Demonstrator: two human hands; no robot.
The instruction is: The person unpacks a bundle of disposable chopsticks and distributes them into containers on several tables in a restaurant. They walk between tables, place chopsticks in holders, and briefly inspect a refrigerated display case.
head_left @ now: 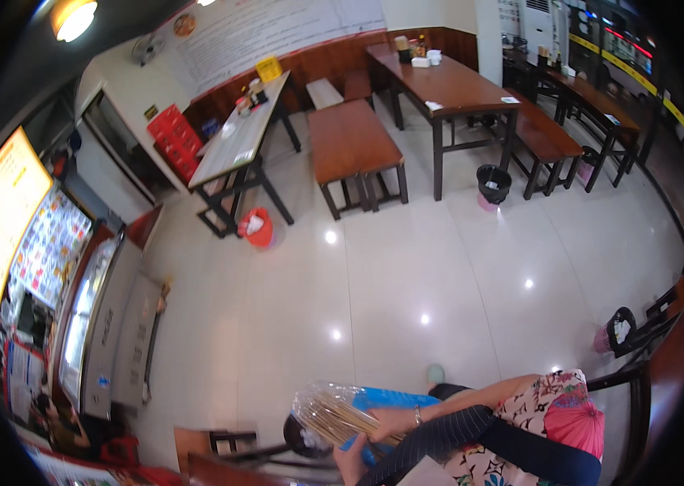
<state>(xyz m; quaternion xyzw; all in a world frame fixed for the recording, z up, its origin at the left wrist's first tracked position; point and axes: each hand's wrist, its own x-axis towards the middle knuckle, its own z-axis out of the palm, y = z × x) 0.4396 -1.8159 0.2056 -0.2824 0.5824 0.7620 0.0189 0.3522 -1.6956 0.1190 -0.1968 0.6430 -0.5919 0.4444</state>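
On the pale floor (407,275) stood a brown table (455,85). A clear bag of wooden sticks (330,413) was held up, the right hand (393,422) curled around it, the left hand (349,460) against it, closure unclear. Bottles (421,44) stood near the table's far edge.

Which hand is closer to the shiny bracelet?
The right hand: the shiny bracelet is on its wrist. The left hand is lower and farther left, away from it, by the bundle of wooden sticks.

The sticks (332,416) are tan, the bag (393,398) clear and blue, the sleeve (433,441) dark with pale stripes, the floor (407,267) pale grey.
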